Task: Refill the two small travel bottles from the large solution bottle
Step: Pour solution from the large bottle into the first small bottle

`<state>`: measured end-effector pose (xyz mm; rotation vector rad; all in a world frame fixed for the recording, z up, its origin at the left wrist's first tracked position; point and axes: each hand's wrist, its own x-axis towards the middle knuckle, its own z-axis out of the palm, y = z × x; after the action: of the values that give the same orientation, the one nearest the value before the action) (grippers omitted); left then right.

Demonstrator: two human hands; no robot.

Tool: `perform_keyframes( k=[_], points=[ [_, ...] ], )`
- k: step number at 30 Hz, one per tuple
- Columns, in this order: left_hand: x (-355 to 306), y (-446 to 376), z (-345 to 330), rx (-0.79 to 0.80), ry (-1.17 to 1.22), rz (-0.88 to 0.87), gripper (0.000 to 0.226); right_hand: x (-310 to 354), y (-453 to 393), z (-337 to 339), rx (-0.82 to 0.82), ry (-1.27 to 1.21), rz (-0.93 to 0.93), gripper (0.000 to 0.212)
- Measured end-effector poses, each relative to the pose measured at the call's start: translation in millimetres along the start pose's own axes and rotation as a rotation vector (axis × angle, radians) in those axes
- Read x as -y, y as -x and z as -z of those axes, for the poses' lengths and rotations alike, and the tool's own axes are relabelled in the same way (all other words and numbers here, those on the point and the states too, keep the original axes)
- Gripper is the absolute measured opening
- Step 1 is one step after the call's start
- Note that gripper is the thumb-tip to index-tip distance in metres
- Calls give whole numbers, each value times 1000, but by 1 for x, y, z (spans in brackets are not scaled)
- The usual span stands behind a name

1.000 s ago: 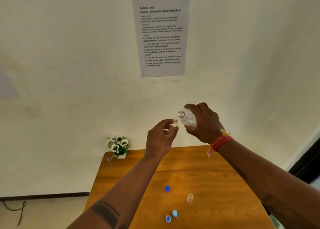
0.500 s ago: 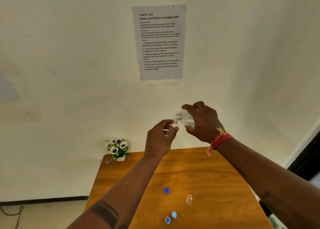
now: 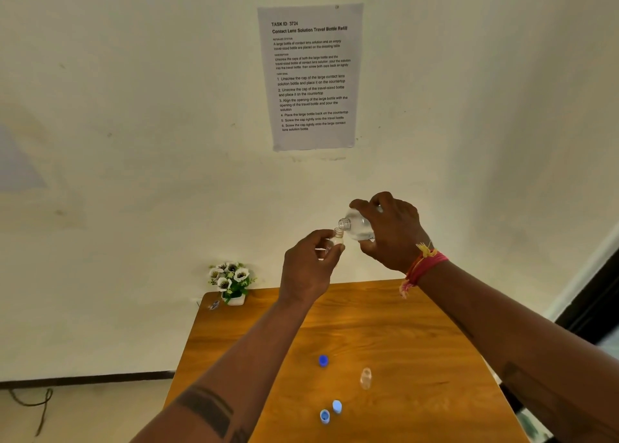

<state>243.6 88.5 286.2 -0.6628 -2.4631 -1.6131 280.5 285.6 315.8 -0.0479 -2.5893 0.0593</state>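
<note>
A: While the wooden table [image 3: 385,325] carries the loose pieces, where is the large solution bottle [image 3: 360,228]?

B: Raised above the far edge, tipped left, right hand [image 3: 392,231] curled round it, mouth just beside the small travel bottle [image 3: 336,240] pinched in the left hand [image 3: 308,265].

A: Smaller things?

B: Second travel bottle [image 3: 365,378] upright, near right; three blue caps [image 3: 323,360] near left.

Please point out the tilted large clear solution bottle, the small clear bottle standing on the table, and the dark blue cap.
Large clear plastic solution bottle [image 3: 357,225], head view, on its shoulder.
Small clear travel bottle standing on the wooden table [image 3: 365,378], head view, mid-body.
Dark blue round cap [image 3: 323,360], head view, on its top.
</note>
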Motion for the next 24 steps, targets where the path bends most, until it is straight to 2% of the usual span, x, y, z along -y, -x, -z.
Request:
perform_keyframes(
  k=[24],
  points=[
    [-9, -9, -1, -12, -51, -20, 35, -5, -12, 5, -57, 75, 42, 65]
  ],
)
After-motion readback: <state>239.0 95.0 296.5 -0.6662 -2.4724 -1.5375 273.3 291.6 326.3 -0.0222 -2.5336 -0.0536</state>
